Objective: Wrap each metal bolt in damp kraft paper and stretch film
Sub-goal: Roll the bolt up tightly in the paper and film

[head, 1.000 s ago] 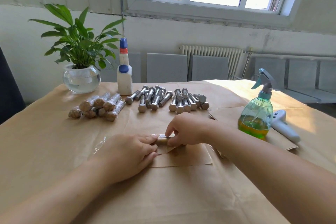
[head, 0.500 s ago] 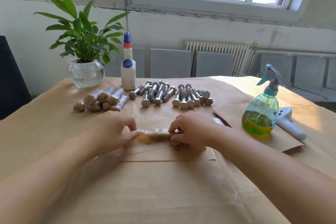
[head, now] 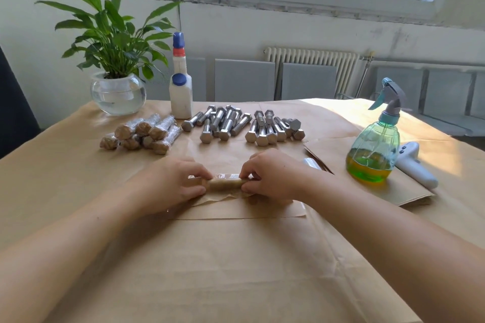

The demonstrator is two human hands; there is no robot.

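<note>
A paper-wrapped bolt [head: 225, 183] lies crosswise at the table's middle, with clear stretch film over it. My left hand [head: 170, 186] pinches its left end and my right hand [head: 273, 178] pinches its right end. It rests on a loose kraft paper sheet [head: 236, 211]. Several bare metal bolts [head: 244, 126] lie in a row behind it. A pile of several wrapped bolts [head: 143, 135] sits at the back left. A stretch film roll [head: 312, 164] peeks out behind my right wrist.
A green spray bottle [head: 375, 149] stands at the right on a stack of kraft sheets [head: 409, 191], beside a white handheld device [head: 414, 162]. A white bottle [head: 180, 92] and a potted plant in a glass bowl [head: 118, 92] stand at the back left.
My left hand has come back to the bolt's left end after lifting away. The wrapped bolt has rolled a little farther from me with film around it.
</note>
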